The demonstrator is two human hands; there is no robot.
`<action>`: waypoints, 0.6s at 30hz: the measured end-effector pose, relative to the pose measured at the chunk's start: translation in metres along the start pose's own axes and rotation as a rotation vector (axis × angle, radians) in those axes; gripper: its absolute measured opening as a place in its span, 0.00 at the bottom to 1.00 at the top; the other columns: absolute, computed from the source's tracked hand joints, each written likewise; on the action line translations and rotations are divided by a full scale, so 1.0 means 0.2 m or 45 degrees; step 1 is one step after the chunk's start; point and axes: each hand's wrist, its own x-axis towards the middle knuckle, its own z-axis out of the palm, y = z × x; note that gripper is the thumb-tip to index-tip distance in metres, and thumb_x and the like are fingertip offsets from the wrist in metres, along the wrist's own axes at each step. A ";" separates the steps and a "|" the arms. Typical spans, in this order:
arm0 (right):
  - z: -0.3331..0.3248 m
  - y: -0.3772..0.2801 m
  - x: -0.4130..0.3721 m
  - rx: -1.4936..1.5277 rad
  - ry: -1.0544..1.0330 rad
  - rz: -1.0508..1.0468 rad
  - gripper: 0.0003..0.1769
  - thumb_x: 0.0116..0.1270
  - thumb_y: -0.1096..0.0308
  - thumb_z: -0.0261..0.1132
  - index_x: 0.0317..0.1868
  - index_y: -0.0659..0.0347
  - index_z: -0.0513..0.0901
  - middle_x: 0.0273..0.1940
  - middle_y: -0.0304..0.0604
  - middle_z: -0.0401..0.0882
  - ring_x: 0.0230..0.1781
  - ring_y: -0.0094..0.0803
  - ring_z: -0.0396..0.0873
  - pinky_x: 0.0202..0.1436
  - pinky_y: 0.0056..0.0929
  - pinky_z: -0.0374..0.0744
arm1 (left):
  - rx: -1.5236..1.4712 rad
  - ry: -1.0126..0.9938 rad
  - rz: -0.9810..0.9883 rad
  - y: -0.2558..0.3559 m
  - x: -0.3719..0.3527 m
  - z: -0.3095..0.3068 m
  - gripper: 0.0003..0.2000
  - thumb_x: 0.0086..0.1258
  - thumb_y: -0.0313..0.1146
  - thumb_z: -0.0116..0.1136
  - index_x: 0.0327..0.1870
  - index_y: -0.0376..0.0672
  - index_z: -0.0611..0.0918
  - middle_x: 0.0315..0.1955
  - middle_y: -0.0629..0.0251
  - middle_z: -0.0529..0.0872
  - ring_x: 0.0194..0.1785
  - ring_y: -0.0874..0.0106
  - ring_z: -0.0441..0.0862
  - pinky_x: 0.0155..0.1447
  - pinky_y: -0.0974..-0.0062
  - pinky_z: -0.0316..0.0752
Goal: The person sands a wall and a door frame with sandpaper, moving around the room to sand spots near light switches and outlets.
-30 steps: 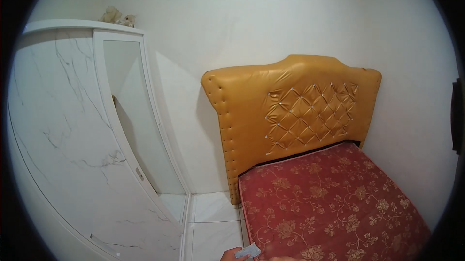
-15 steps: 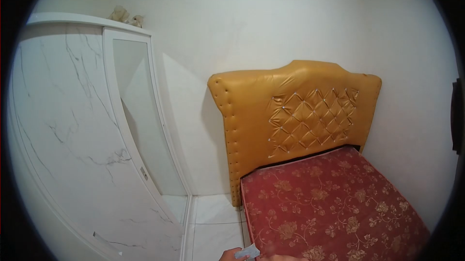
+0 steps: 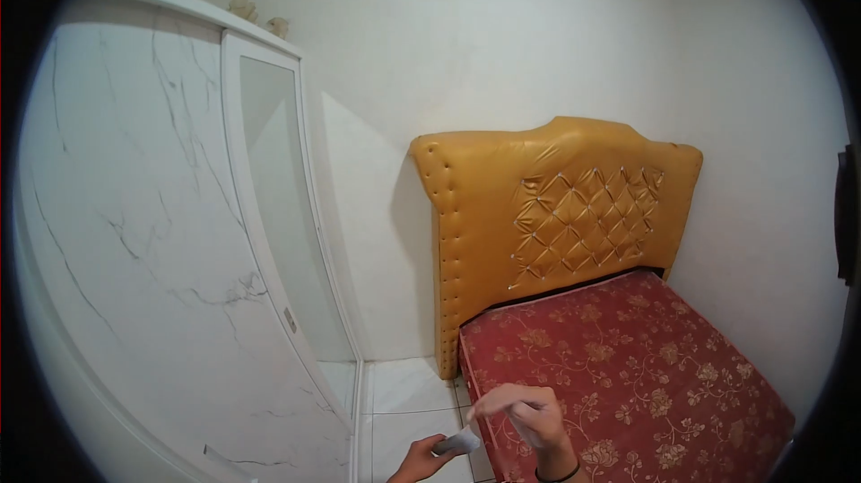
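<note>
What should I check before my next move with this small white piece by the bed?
1. Left hand grip on the small white piece: ok, fingers closed on it.
2. Right hand close to the piece, over the mattress corner: ok.
3. Whether the right hand pinches anything: cannot tell.
4. What the piece is: cannot tell, too small.
5. Wardrobe door shut: ok.

Two hands (image 3: pixel 421 461) (image 3: pixel 529 413), one white piece (image 3: pixel 459 441), one mattress (image 3: pixel 646 366), one headboard (image 3: pixel 556 214), one wardrobe (image 3: pixel 161 241)
</note>
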 end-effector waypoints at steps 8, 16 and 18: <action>0.03 0.77 -0.47 -0.915 0.574 0.685 0.19 0.72 0.58 0.71 0.53 0.66 0.87 0.51 0.45 0.86 0.42 0.32 0.84 0.46 0.32 0.82 | -0.062 0.056 -0.235 0.06 -0.20 -0.28 0.11 0.67 0.35 0.69 0.42 0.37 0.85 0.35 0.54 0.89 0.39 0.66 0.85 0.45 0.66 0.79; 0.16 0.90 -0.86 -0.598 0.646 1.056 0.09 0.73 0.68 0.67 0.45 0.66 0.88 0.36 0.38 0.86 0.37 0.26 0.82 0.43 0.28 0.80 | -0.348 -0.081 -0.220 0.11 -0.30 -0.33 0.13 0.66 0.37 0.71 0.40 0.37 0.84 0.31 0.53 0.88 0.35 0.63 0.84 0.43 0.64 0.79; 0.09 0.94 -0.91 -0.667 0.441 1.020 0.10 0.74 0.67 0.68 0.44 0.66 0.88 0.35 0.37 0.86 0.36 0.25 0.80 0.43 0.28 0.79 | -0.352 -0.097 -0.249 0.15 -0.31 -0.37 0.13 0.66 0.38 0.71 0.40 0.37 0.84 0.31 0.53 0.87 0.35 0.64 0.84 0.42 0.64 0.79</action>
